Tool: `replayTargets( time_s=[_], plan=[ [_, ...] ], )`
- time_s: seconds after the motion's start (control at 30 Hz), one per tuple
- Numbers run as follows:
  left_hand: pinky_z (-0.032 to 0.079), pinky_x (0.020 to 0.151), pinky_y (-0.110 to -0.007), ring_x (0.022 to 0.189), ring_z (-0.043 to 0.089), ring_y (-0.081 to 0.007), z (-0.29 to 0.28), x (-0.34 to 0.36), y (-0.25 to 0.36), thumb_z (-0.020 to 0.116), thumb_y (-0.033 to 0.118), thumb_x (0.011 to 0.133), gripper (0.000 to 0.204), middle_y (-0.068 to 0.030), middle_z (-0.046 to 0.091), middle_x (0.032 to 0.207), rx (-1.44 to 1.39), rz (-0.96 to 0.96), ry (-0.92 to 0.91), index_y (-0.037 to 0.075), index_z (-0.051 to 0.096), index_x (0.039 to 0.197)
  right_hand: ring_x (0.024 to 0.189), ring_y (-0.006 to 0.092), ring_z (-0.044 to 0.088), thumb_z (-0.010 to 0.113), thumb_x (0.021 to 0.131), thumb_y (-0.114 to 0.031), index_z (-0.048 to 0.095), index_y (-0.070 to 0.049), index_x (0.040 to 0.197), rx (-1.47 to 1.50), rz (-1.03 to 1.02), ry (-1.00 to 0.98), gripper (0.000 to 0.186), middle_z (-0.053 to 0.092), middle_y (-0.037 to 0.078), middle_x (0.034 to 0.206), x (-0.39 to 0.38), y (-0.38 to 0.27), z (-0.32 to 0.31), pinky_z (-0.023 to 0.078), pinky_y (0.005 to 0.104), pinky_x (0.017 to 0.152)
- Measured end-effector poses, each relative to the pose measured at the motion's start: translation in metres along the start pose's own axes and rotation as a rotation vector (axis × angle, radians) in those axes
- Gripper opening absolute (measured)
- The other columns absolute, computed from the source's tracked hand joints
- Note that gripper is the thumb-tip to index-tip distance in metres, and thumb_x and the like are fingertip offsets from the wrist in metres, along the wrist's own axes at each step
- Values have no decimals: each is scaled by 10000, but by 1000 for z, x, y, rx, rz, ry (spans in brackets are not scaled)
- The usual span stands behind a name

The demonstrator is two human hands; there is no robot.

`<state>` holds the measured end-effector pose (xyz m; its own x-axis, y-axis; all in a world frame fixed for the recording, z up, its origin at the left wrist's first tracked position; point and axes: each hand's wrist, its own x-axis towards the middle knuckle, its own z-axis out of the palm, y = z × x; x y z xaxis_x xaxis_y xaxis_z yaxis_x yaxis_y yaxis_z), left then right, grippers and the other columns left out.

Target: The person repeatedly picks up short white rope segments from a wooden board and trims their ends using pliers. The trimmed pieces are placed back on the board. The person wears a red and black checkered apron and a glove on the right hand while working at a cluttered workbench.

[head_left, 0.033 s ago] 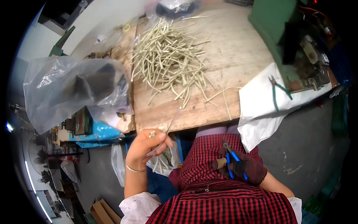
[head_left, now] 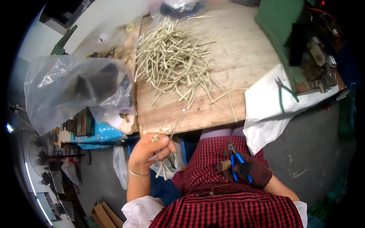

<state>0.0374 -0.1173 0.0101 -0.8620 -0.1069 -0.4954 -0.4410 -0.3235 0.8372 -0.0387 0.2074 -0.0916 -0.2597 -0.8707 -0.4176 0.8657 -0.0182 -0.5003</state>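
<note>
Probably light, bendy, seven o'clock: cords (head_left: 164, 172), best held mid-length | left hand (head_left: 152, 150): thumb and fingers pinching them | right hand (head_left: 254, 173), four-to-five o'clock: fingers curled around pliers (head_left: 239, 158)

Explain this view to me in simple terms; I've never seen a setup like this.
There is no robot here, just a person's own two hands, seen from a wide fisheye camera worn on the head and looking down. That lens makes straight edges bend near the rim.

The left hand is bare and holds a few pale cord pieces and a thin strand. The right hand, in a dark glove, holds pliers with blue handles.

On the wooden table lies a loose pile of pale cords. To its left is a clear plastic bag; to its right, green-handled pliers lie on a white sheet.
</note>
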Motion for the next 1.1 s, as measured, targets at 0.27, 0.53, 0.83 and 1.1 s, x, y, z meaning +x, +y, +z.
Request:
replayTargets(
  time_s=[0.27,0.53,0.83,1.1],
  plan=[
    [229,412,-228,412,350,-60,22,-7,-6,590,202,957,337,-44,483,500,-84,-53,-156,-102,683,845,800,179,616,559,979,-183,417,-29,1366,-186,-177,276,440,652,91,956,0,-24,21,515,311,707],
    [270,430,-188,460,402,-26,102,17,-16,577,94,974,163,-19,549,601,-39,-79,-300,-52,632,1020,792,193,656,677,869,-148,609,-39,1067,-1125,-842,203,236,647,63,895,27,-107,62,523,298,723],
    [336,494,-173,534,471,-30,96,21,-29,567,9,945,323,-9,594,661,43,155,-225,-1,548,1267,846,271,634,736,706,-89,587,-90,1246,-1537,-614,515,560,652,112,1001,-23,-95,54,515,369,773],
    [385,497,-193,532,528,-68,103,17,-26,566,-61,896,404,-11,565,622,-10,112,-219,-20,557,1298,835,318,610,746,649,-90,608,-102,1260,-1714,-514,514,626,658,125,941,-33,-94,67,487,421,761]
  ],
)
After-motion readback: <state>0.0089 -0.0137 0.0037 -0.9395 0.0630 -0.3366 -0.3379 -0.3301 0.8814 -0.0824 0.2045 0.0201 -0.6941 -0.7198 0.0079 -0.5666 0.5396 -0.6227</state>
